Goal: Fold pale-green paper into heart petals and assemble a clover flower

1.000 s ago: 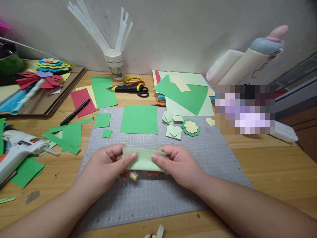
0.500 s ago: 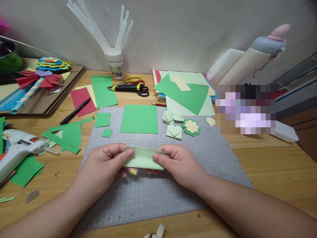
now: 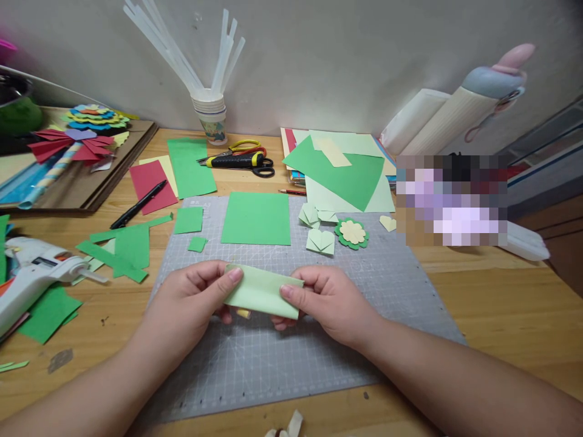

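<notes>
And here's the pale green paper, up in the air over the middle of the grey cutting mat, spanned by two hands. The left hand pinches its left end, thumb on top, fingers tucked behind; the right hand matches it at the other end. Lovely symmetry, though the strip slopes, right end nearer than left. The near long edge looks like a rounded fold; whether the back layer lines up, I can't tell from here.

What would good handling look like? I'd say light, even pressure from both thumbs, corners squared first, then a firm run outward from the middle so the crease sets without skewing. Pull too hard and the paper could buckle. Something small and yellow peeks out below, identity unclear; best not to trap it. Just beyond, the flat green square and the folded heart-front paper lie on the mat.
</notes>
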The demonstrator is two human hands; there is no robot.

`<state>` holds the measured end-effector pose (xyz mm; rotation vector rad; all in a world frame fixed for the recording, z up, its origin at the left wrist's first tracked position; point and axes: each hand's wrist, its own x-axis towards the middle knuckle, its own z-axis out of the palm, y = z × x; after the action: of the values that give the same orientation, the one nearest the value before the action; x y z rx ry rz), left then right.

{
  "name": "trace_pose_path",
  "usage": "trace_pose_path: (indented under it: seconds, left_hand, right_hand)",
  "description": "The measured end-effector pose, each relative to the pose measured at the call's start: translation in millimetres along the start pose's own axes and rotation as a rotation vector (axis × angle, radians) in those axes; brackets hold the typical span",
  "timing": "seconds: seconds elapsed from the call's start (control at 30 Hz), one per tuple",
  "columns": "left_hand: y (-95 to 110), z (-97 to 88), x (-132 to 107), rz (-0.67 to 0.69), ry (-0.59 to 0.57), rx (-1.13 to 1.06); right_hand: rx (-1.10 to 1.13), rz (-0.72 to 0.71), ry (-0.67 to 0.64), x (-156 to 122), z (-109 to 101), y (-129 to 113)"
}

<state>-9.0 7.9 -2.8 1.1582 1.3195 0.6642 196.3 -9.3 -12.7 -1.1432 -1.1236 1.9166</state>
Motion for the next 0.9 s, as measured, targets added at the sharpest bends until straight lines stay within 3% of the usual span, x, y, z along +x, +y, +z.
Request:
trace_pose_path:
  seconds: [0.13,0.33,0.43,0.5,0.63,0.77,0.9]
  left_hand:
    - [5.6,-0.6,-2.2,0.055,0.012,0.067]
    - [5.7,-2.0,-5.9,0.048,-0.292,0.191]
    - [4.6,1.2,-8.4,0.032,-0.364,0.176]
    - [4.1,4.7,-9.3,-0.008,-0.334,0.053]
    - [3.6,13.5,-10.1,-0.062,-0.291,-0.279]
    - [2.1,17.8,-10.8,-0.105,-0.348,-0.296]
    - [-1.8,12.5,-8.6,-0.059,-0.211,-0.227]
  right_hand:
    - [-0.074,0.023,-0.048,-1.4,-2.1,0.8]
    - [-0.255,-0.010,-0.153,-6.0,0.0,-5.5]
    - [-0.349,-0.033,-0.252,-8.1,3.3,-6.3]
    - [-0.349,-0.076,-0.238,-9.0,5.5,-4.8]
    - [-0.183,-0.136,-0.040,-8.8,8.6,0.6]
    - [-0.247,-0.210,0.031,-8.7,9.2,3.8]
    - [-0.256,-0.233,0.066,-9.6,8.0,4.9]
